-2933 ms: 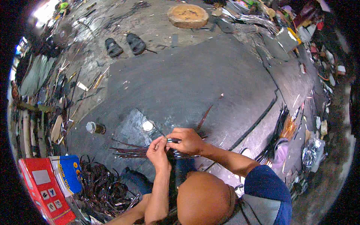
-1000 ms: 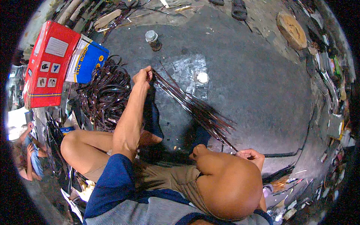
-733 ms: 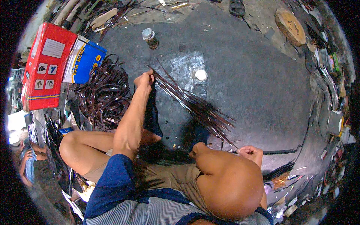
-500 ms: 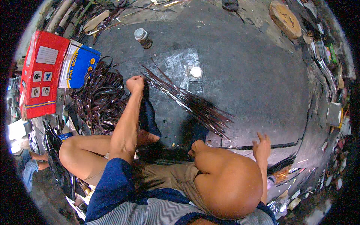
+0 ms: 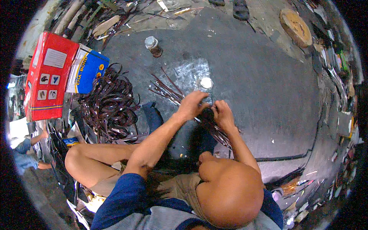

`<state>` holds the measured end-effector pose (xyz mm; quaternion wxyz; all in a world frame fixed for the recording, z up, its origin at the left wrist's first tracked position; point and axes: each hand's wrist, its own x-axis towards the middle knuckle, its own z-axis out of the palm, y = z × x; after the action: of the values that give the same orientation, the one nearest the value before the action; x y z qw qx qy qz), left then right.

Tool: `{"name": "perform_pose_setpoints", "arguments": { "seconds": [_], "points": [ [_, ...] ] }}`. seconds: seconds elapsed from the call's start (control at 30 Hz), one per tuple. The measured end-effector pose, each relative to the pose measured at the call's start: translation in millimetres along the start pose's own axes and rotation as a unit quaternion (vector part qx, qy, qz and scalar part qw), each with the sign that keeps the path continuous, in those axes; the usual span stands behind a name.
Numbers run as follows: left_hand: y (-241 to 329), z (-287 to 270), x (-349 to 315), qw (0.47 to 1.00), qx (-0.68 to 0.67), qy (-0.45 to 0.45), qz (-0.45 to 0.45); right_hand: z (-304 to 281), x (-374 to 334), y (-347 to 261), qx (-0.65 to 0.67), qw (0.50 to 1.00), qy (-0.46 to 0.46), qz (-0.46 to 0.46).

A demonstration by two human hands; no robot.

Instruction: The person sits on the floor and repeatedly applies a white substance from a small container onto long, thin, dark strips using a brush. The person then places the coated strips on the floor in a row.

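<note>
A loose bundle of thin dark brown glossy strips (image 5: 168, 93) lies slantwise on the dark work surface in front of me. Over its middle, my left hand (image 5: 191, 105) bends its fingers inward, thumb and forefinger curled toward my right hand. Just beside it, my right hand (image 5: 224, 115) is closed in a pinch, its fingertips nearly meeting the left ones. Whatever thin thing the fingertips grip is too small to make out. Both hands hide the bundle's centre; its lower right end shows beneath my right wrist. Left of the bundle sits a tangled heap of similar strips (image 5: 109, 105).
A red box (image 5: 51, 76) and a blue-and-white box (image 5: 88, 71) stand at the left. Farther off is a small jar (image 5: 153, 46). A white round lid-like object (image 5: 206, 82) lies beyond my hands. A wooden block (image 5: 296, 27) is at the far right; scraps litter the edges.
My left hand has moved right from the bundle's upper left end to its middle. My right hand has come in from the lower right to meet it; its fingers have closed.
</note>
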<state>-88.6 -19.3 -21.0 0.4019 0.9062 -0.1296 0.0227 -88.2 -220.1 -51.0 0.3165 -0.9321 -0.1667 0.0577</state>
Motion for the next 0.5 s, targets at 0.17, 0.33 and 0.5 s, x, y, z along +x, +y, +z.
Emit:
{"name": "perform_pose_setpoints", "arguments": {
  "seconds": [0.17, 0.33, 0.5],
  "points": [
    [-17, 3, 19, 0.991, -0.040, -0.120, -0.038, -82, 29, -31, 0.004, 0.999, -0.019, -0.050],
    [-22, -50, 49, 0.978, -0.125, -0.126, -0.106, -152, 76, -35, 0.052, 0.997, -0.019, -0.047],
    [-39, -102, 69, 0.961, -0.134, -0.224, -0.088, -180, 127, -28, 0.009, 0.998, -0.049, -0.040]
  ]
}}
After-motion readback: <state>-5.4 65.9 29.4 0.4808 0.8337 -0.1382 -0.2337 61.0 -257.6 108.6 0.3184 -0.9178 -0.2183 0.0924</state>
